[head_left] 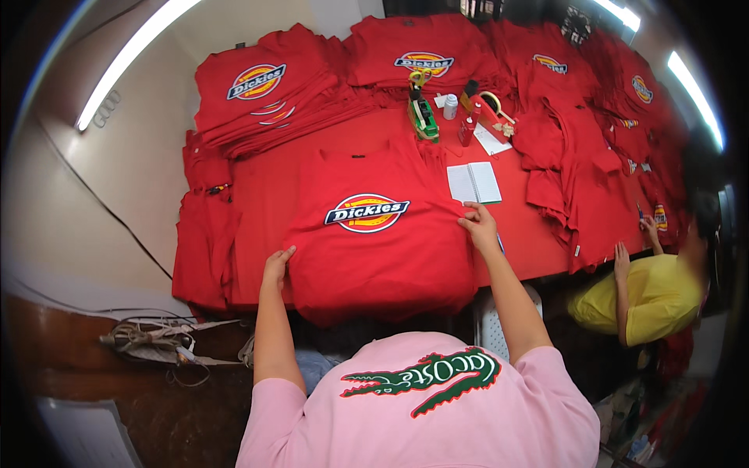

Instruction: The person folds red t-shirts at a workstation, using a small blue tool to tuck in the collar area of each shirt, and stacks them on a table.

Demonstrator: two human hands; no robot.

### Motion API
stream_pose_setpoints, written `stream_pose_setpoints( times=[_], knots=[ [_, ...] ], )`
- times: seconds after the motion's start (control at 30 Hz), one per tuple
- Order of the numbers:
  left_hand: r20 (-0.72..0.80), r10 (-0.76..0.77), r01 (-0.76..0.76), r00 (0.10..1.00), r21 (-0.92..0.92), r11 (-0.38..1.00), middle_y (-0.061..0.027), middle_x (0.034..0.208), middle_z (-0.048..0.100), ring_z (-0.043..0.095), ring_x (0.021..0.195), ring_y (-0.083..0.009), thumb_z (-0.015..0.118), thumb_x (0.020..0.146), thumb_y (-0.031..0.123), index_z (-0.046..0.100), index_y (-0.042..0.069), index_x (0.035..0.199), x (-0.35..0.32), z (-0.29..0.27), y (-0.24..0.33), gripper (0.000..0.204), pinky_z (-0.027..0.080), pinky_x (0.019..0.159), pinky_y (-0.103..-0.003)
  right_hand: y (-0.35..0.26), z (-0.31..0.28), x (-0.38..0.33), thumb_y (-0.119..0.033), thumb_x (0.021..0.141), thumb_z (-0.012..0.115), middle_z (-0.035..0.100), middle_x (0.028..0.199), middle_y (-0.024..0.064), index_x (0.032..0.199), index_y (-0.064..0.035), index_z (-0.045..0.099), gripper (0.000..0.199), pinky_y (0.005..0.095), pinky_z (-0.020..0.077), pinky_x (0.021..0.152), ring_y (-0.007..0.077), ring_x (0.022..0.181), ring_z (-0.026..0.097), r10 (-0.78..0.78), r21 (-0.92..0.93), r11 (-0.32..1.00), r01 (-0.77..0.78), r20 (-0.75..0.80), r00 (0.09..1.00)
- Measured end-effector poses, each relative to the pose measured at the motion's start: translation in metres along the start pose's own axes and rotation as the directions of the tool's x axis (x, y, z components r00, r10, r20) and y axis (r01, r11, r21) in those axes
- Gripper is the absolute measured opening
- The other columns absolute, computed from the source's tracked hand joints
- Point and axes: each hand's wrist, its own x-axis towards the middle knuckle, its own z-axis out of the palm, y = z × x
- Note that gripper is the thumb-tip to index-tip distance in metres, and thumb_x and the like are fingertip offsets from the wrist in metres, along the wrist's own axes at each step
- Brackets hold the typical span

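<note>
A red T-shirt with an oval logo on its chest lies spread in front of me, its neck away from me and its lower part hanging over the near table edge. At its left edge, my left hand is closed on the fabric, the fingertips partly hidden. My right hand pinches the opposite side, higher up near the logo's level, between thumb and fingers. Just beyond that hand lies an open notebook with white pages.
Stacks of red shirts line the back of the red-covered table. A green tape dispenser, a white bottle and a red bottle stand behind the notebook. To the right, a co-worker in yellow handles more red garments.
</note>
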Motion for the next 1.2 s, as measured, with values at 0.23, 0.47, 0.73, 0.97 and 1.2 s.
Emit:
stream_pose_setpoints(
  times=[0.23,0.47,0.73,0.97,1.2],
  knots=[
    [0.034,-0.033,0.035,0.999,-0.073,0.997,-0.0091,0.112,0.071,0.066,0.099,-0.0176,0.071,0.098,0.040,0.068,0.004,0.123,-0.040,0.001,-0.033,0.045,0.050,0.096,-0.032,0.018,-0.022,-0.034,-0.013,0.092,0.078,0.072,0.091,0.0017,0.116,0.0008,0.070,0.028,0.0246,0.0516,0.076,0.0085,0.082,0.064,0.209,-0.113,0.976,-0.186,0.250,0.945],
    [-0.041,0.045,-0.055,0.998,-0.287,0.956,-0.0154,0.127,0.071,0.066,0.118,-0.0239,0.071,0.098,0.035,0.065,-0.004,0.129,-0.057,0.026,-0.019,0.050,0.049,0.104,-0.039,-0.021,-0.008,-0.035,-0.026,0.097,0.073,0.063,0.079,-0.0038,0.092,-0.0042,0.073,0.023,0.0250,0.0420,0.063,0.0058,0.069,0.053,0.263,-0.144,0.963,-0.229,0.292,0.920],
    [0.132,0.428,-0.299,0.894,-0.534,0.791,-0.0082,0.110,0.076,0.072,0.099,-0.0174,0.071,0.098,0.021,0.073,0.001,0.108,-0.159,-0.083,0.102,0.022,0.056,0.091,-0.034,-0.206,-0.076,-0.050,-0.023,0.099,0.070,0.076,0.090,0.0015,0.105,-0.0053,0.072,0.019,0.0197,0.0478,0.054,0.0066,0.072,0.069,-0.070,0.397,0.917,-0.035,0.248,0.966],
    [0.099,0.310,-0.277,0.946,-0.257,0.926,0.0085,0.087,0.066,0.036,0.051,0.0020,0.066,0.102,0.037,0.069,0.012,0.101,-0.101,-0.129,0.282,0.026,0.021,0.041,-0.019,-0.340,0.058,0.080,-0.022,0.105,0.061,0.073,0.096,0.0104,0.116,-0.0001,0.064,0.025,0.0293,0.0506,0.054,0.0186,0.067,0.070,-0.035,0.284,0.957,-0.057,0.311,0.950],
    [-0.034,0.753,-0.721,0.658,-0.319,0.615,-0.0142,0.121,0.071,0.070,0.113,-0.0260,0.059,0.106,0.026,0.063,-0.001,0.121,0.010,-0.207,0.466,0.032,0.052,0.102,-0.039,-0.433,0.175,0.262,-0.020,0.097,0.072,0.069,0.123,0.0137,0.125,0.0064,0.062,0.039,0.0439,0.0493,0.108,0.0296,0.116,0.066,-0.553,0.555,0.734,0.391,0.154,0.819]
  ],
)
